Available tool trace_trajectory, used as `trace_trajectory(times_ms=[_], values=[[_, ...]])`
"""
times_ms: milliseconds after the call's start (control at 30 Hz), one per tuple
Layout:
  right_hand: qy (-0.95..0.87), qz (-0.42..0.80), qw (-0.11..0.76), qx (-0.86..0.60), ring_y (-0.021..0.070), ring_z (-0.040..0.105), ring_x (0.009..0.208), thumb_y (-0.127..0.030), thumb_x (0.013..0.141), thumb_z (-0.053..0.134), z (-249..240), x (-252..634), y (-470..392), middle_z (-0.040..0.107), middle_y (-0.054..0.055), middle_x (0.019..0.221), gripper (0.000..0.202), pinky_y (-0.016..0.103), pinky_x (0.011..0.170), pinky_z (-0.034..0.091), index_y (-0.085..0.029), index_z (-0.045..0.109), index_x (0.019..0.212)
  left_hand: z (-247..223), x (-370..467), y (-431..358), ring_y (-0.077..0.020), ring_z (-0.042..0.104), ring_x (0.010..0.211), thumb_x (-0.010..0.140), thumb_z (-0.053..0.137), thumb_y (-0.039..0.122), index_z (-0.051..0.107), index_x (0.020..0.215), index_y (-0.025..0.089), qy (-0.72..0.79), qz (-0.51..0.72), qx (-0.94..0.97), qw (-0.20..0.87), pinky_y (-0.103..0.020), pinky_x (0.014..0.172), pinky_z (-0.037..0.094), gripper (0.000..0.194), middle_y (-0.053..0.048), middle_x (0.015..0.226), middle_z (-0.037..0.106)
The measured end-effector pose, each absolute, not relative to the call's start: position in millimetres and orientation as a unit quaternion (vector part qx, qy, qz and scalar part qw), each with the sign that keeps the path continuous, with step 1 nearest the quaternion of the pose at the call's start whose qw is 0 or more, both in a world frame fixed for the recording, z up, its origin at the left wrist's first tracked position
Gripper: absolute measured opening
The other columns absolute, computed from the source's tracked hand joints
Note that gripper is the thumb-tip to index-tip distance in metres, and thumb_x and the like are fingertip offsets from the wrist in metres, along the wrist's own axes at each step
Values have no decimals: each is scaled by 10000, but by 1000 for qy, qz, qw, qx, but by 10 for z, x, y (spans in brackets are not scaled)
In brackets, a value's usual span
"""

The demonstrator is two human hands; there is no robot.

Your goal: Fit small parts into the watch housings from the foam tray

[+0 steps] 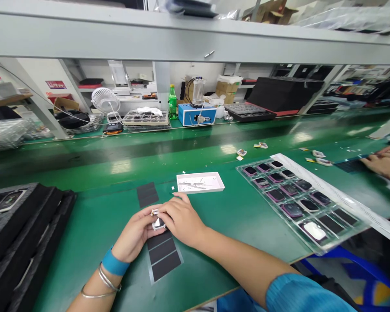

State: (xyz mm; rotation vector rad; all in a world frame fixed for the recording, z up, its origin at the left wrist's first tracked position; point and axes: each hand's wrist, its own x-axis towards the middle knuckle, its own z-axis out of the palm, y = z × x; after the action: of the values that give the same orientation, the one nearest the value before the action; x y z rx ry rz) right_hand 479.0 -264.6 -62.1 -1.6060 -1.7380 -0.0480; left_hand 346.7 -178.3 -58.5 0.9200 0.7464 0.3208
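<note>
My left hand (137, 229) is closed around a small white smartwatch case (159, 223), holding it above the green bench. At its upper edge, the thumb and fingers of my right hand (182, 220) pinch a small white and yellowish part too small to name. Under both hands lies a strip of black rectangular stickers (164, 260) on a clear backing, partly covered. Just beyond my fingers stands a shallow white tray (219, 187) with tweezers (192, 185) and tiny dark bits in it.
A clear blister tray (258, 193) of watch screens lies to the right, beside another person's hand (385, 162). Black foam trays (35, 229) are stacked at left. Small watch parts (242, 152) lie farther back. A grey shelf beam (182, 37) crosses overhead.
</note>
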Motion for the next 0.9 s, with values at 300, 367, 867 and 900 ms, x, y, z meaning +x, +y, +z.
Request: trace_trajectory(times_ms=[300,367,867,900], values=[[-731,-77,312,-602,161,505,872,-98,890,468,-636,4817,-2679,627,18,985,172,468,1049,196,-200,604,920,-559,3457,-1737,-176,614,941,759,615,104,572,1165,164,313,168,356,864,-307,875,502,413,-95,1146,606],[-718,-40,341,-605,168,499,906,-121,881,501,-639,4818,-2661,611,26,996,135,441,1009,283,-196,613,889,-565,3459,-1740,-175,600,980,750,639,103,551,1186,172,304,171,378,858,-307,891,491,451,-93,1186,586],[-526,416,551,-497,168,592,1026,-103,788,486,-766,4800,-2595,589,55,1129,458,342,880,510,-230,414,1222,-623,3482,-1781,-208,618,923,702,723,233,335,1352,167,227,186,499,815,-327,828,484,760,-136,1069,634],[-529,398,551,-509,172,589,1032,-131,795,499,-779,4799,-2592,578,63,1153,449,348,885,510,-230,413,1224,-612,3484,-1770,-208,622,907,687,734,232,318,1364,171,225,193,506,810,-329,812,489,797,-135,1055,639]])
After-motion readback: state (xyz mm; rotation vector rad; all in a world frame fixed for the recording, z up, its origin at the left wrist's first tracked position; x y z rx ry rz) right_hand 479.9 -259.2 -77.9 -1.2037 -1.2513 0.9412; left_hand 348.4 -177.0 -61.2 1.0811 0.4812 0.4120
